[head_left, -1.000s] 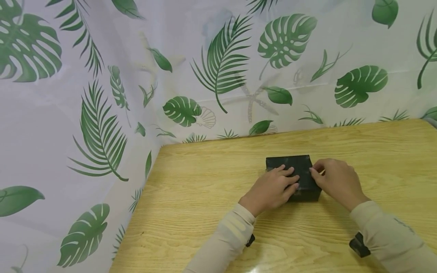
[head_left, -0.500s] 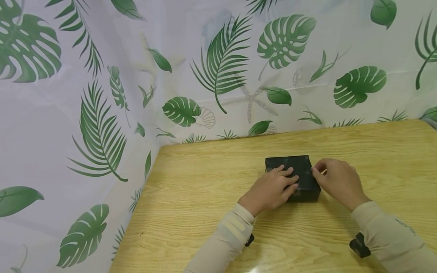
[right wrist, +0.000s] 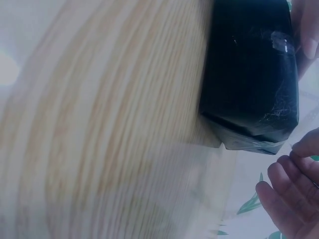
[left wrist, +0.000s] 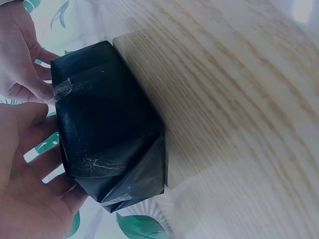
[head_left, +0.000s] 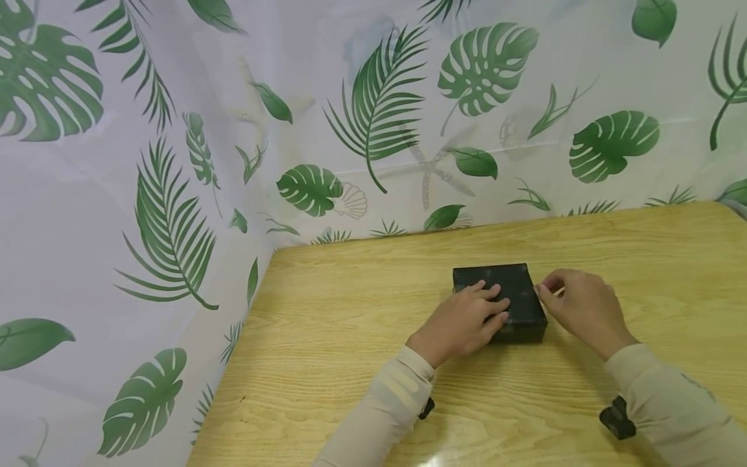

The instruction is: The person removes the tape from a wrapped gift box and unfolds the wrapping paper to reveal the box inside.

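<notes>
A box wrapped in black plastic sits on the wooden table, with creased folds at its end in the left wrist view. Clear tape shows on its upper edge. My left hand rests on top of the box, fingers spread and fairly straight. Just off the box's right edge is my right hand, thumb and forefinger pinched together. In the right wrist view, a tiny pale sliver, apparently clear tape, shows at those fingertips; the other fingers of the right hand are loosely bent.
The wood-grain table stretches around the box on every side. A white curtain with green leaves stands along its back and left edges. Black devices are strapped under both wrists.
My right hand has drawn slightly to the right, from touching the box's edge to a small gap beside it. The left hand and the box have stayed in place.
</notes>
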`<state>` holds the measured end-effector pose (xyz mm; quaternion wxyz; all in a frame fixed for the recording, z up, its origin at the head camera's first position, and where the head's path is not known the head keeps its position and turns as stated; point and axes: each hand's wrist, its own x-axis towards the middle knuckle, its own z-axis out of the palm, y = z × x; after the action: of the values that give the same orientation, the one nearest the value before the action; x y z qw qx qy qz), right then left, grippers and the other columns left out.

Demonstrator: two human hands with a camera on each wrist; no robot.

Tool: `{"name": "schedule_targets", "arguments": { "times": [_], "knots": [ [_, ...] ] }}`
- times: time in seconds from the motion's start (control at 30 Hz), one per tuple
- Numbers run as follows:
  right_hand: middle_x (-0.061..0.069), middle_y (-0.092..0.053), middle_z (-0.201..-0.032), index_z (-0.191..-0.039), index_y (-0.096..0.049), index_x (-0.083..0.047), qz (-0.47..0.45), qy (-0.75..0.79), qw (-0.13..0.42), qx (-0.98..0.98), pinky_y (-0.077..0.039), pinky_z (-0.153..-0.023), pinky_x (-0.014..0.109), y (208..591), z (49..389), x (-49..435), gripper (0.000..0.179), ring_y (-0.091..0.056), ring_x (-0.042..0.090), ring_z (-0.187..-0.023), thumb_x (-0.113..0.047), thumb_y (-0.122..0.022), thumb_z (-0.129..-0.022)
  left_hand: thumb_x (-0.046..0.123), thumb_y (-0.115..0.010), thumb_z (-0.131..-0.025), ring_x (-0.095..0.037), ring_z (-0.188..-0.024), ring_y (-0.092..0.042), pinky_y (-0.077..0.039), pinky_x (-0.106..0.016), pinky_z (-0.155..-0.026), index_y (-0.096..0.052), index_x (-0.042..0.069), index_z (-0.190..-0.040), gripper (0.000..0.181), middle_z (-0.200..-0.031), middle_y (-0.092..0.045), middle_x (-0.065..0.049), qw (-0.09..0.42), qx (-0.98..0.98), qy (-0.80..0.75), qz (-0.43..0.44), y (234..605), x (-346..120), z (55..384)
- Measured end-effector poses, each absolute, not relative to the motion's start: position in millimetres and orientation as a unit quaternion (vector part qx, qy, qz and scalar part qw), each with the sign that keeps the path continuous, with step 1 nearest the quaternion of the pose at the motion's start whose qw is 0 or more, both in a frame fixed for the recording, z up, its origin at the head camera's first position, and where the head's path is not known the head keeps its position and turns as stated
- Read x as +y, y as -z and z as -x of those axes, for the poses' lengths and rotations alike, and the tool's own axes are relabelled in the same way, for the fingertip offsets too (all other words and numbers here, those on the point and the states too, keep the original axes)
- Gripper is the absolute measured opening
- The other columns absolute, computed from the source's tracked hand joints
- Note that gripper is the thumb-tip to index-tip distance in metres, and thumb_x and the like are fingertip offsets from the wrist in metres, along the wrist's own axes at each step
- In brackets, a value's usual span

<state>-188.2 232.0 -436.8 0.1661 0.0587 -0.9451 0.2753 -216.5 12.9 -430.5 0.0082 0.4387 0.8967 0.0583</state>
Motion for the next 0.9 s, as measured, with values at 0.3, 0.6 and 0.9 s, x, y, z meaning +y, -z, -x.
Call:
{"name": "schedule_targets", "arguments": {
  "times": [0.3,0.6,0.9],
  "knots": [
    [0.017,-0.072,-0.079,-0.089,-0.073,0.006,-0.061,-0.282,0.172,-0.942,-0.049,-0.047,0.037,437.5,187.8,234.6,0.015,-0.065,0.027,-0.062,-0.009,-0.070,-0.092,0.032,-0.040,-0.112,-0.020,-0.146,-0.038,-0.019,-0.027,-0.122,-0.058,0.014,-0.144,0.041,-0.151,-0.049,-0.008,0.003,0.893,-0.057,-0.446,429.1,13.2,216.5],
    [0.017,-0.072,-0.080,-0.091,-0.073,0.005,-0.052,-0.281,0.163,-0.944,-0.048,-0.047,0.036,437.2,188.5,237.2,0.017,-0.065,0.028,-0.062,-0.011,-0.070,-0.093,0.032,-0.040,-0.112,-0.018,-0.146,-0.038,-0.018,-0.026,-0.122,-0.059,0.014,-0.143,0.041,-0.151,-0.050,-0.007,0.000,0.893,-0.053,-0.447,428.9,13.0,216.2],
    [0.018,-0.072,-0.081,-0.090,-0.073,0.005,-0.046,-0.279,0.160,-0.946,-0.049,-0.049,0.038,436.4,188.1,238.2,0.017,-0.065,0.030,-0.065,-0.011,-0.069,-0.093,0.032,-0.040,-0.112,-0.018,-0.146,-0.037,-0.016,-0.025,-0.122,-0.058,0.015,-0.144,0.041,-0.151,-0.049,-0.007,0.003,0.894,-0.051,-0.445,428.5,13.5,216.4]
  ]
}}
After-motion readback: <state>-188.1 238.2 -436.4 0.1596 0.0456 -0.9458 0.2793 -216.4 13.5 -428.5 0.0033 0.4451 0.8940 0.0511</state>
